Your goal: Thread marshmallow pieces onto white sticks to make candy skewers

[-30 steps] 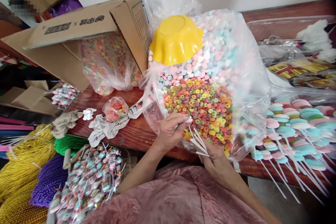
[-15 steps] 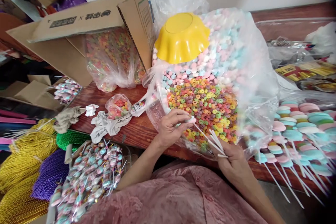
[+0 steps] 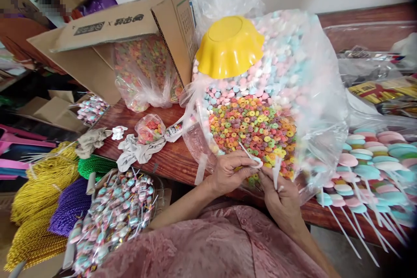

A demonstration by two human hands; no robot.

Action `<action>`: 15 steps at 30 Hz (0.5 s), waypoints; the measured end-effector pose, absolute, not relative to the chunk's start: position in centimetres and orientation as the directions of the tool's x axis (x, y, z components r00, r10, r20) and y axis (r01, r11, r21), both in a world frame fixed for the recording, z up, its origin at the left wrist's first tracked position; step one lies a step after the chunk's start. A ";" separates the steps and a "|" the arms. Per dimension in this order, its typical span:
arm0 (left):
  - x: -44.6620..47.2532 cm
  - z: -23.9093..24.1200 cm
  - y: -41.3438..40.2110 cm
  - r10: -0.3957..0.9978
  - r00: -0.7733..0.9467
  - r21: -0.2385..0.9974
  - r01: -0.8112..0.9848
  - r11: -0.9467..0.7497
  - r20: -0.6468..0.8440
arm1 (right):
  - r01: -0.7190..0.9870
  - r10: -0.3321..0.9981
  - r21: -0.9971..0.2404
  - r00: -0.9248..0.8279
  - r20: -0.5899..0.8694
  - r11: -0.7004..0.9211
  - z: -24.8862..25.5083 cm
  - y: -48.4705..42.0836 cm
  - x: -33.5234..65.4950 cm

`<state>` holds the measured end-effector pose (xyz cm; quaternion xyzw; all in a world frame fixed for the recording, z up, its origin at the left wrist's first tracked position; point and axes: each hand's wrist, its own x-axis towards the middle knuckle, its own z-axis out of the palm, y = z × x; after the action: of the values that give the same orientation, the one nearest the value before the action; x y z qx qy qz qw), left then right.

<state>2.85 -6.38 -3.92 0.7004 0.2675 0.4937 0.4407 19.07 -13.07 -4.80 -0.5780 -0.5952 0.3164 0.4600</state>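
My left hand pinches a pale marshmallow between thumb and fingertips. A thin white stick runs through or beside it and points up and left. Close by on the right, my right hand is closed around several white sticks, its fingertips almost meeting the marshmallow. Both hands are over the near edge of a heap of colourful gummy rings. Behind the rings spread pink, white and blue marshmallows on clear plastic.
An upturned yellow bowl rests on the marshmallows. To the left, an open cardboard box holds bagged gummy rings. Marshmallow skewers lie at the right table edge. Wrapped skewers fill a container below left, near gold cord.
My left hand has moved down and right with the marshmallow. The stick at it now points up-left, where before it ran toward my right hand. The view has shifted slightly left.
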 end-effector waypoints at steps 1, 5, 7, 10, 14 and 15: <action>2.6 -3.8 -5.9 0.821 0.387 0.894 -0.021 -0.447 0.420 | 0.385 0.975 -0.916 0.138 0.173 0.108 -4.8 -12.9 19.2; 0.8 -2.1 -1.1 0.930 0.218 0.854 0.374 -0.361 0.297 | 0.357 0.956 -0.933 0.259 0.135 0.035 -5.0 -12.2 20.5; 0.0 -1.2 1.6 0.939 0.209 0.649 0.679 -0.341 0.275 | 0.361 0.950 -0.932 0.280 0.135 0.026 -5.3 -12.1 20.9; 0.0 -0.9 3.8 0.934 0.290 0.320 0.882 -0.345 0.207 | 0.429 0.960 -0.898 0.196 0.200 0.099 -5.9 -12.0 21.1; 0.6 -2.1 2.9 0.884 0.365 0.124 0.902 -0.414 0.292 | 0.538 0.960 -0.820 0.063 0.271 0.196 -6.4 -12.1 20.7; 0.7 -2.5 2.5 0.868 0.388 0.103 0.894 -0.436 0.311 | 0.553 0.960 -0.807 0.048 0.277 0.205 -6.4 -12.0 20.7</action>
<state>0.69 2.50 -2.51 0.8320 0.5293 0.1613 -0.0406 20.68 -12.04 -6.40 -0.5839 -0.6477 0.2375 0.4279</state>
